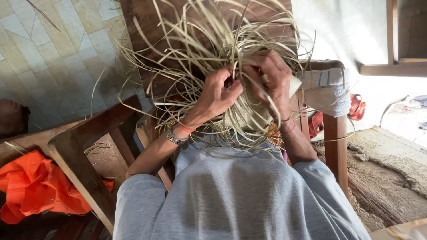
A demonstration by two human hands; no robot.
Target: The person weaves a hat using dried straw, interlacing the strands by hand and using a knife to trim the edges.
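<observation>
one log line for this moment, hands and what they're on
left hand: pinching straw strips | right hand: gripping the strips, ring on finger | woven piece: under both hands | wooden chair: at left

A half-woven piece of pale straw (240,118) sits upright in front of the person's chest, its plaited base tight and flat, while long loose dry strands (195,44) fan upward and outward in a tangle, curling over a dark wooden board behind.
</observation>
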